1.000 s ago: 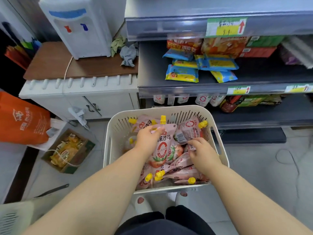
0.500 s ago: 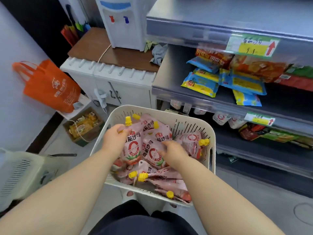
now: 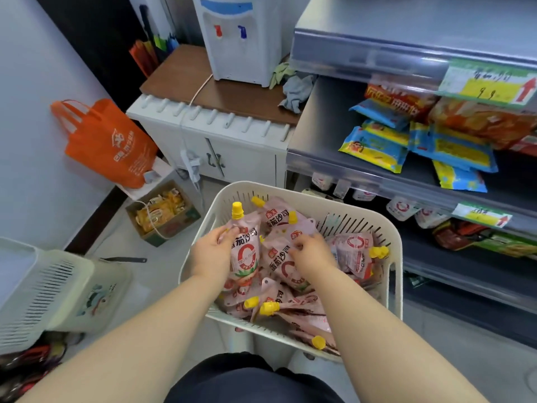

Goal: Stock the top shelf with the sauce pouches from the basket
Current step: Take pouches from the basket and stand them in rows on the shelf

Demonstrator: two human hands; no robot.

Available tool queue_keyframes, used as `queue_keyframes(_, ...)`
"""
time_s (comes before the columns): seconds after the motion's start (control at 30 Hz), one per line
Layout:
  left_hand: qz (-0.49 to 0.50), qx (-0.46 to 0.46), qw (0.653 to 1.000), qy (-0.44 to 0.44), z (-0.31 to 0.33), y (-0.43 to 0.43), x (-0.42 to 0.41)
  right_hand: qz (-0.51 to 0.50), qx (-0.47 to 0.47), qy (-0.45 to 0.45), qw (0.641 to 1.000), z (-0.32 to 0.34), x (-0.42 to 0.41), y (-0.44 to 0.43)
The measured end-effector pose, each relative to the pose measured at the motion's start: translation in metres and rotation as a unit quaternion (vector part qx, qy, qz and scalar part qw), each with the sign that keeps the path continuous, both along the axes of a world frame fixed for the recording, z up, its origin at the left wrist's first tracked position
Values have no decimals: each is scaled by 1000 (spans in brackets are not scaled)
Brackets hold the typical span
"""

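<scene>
**Pink pouches (image 3: 293,305) being picked out of the basket (image 3: 396,286)**

Picking is the step in hand, and nothing has gone up to the top shelf (image 3: 406,30) yet. The left grip (image 3: 213,251) pinches the upper edge of an upright pouch (image 3: 245,254), just below its yellow cap (image 3: 237,209). The pouch body hangs to the right of that grip, its lower end resting on the heap. The right grip (image 3: 311,254) has its fingers curled over the top corner of a second pouch (image 3: 279,266), which leans just left of it, touching the first. More pouches lie loose below and to the right of both grips.

Next, I judge, both pouches need lifting clear of the rim. They then go up and to the right, to the shelf well above the grips. The soft pouches may sag or drag neighbours along, so a firm hold near the spouts would help.
</scene>
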State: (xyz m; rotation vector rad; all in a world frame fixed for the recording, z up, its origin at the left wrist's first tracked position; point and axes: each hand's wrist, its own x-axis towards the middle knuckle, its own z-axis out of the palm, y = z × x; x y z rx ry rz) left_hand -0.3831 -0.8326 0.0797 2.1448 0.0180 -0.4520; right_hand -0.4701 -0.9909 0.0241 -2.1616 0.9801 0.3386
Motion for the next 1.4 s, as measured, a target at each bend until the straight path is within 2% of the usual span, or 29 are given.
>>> queue_keyframes(0.07,-8,1,1000,-16,0,-1,13,-135,57,-56,988,5,-14,-9)
queue_keyframes(0.13,-27,-4,1000,-16,0,-8,18,-252,89,-100,958,9,-33,-19)
queue_keyframes(0.23,-78,-12,997,17,-8,-22,16,-351,104,-109,924,10,-56,-28)
queue_keyframes(0.43,-181,11,981,62,-27,-45,18,-404,175,-129,889,7,-60,-21)
queue_keyframes(0.6,-238,45,966,87,-30,-58,29,-374,215,-176,885,14,-41,-20)
queue_keyframes(0.77,-290,69,950,93,-32,-66,30,-384,198,-175,885,8,-22,-22)
queue_keyframes(0.83,-269,45,956,112,-31,-67,27,-379,175,-177,891,5,-18,-20)
queue_keyframes(0.9,-233,9,965,119,-32,-62,26,-403,151,-194,881,6,-17,-20)
queue_keyframes(1.0,-141,-44,979,140,-33,-52,30,-493,150,-248,821,3,-20,-16)
queue_keyframes(1.07,-97,-87,978,163,-36,-48,34,-515,162,-280,794,-1,-24,-10)
queue_keyframes(1.17,-88,-89,973,195,-44,-42,33,-488,209,-260,807,-7,-31,-1)
queue_keyframes(1.27,-61,-61,976,200,-57,-34,30,-458,246,-170,837,-13,-33,2)
queue_keyframes(1.4,33,-67,977,199,-61,-24,24,-465,237,-169,836,-5,-30,-2)
